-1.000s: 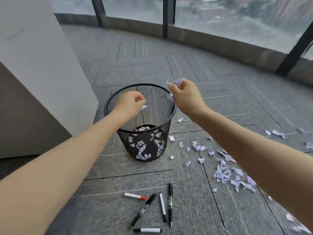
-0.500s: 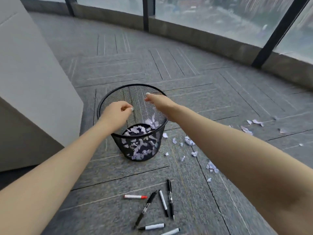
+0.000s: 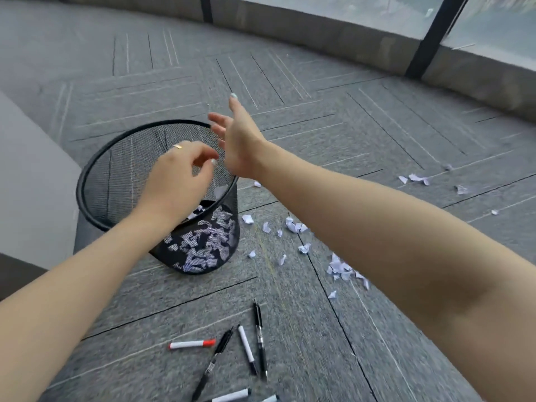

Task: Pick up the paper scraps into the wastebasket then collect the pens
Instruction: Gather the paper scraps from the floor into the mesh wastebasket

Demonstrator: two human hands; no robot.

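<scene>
A black mesh wastebasket stands on the grey carpet, with many white paper scraps inside. My left hand hovers over its mouth, fingers loosely curled and apart, holding nothing. My right hand is above the basket's far right rim, fingers spread and empty. A scrap is falling inside the basket below the hands. Loose paper scraps lie on the floor to the right of the basket, and a few more scraps sit farther right. Several pens and a red-capped marker lie near the bottom.
A white cabinet or wall panel stands close to the left of the basket. A low curved ledge under the windows bounds the far side of the carpet.
Both hands have let go of their scraps into the basket and now have fingers apart. The right hand has lifted and spread. The view has tilted down and moved closer.
</scene>
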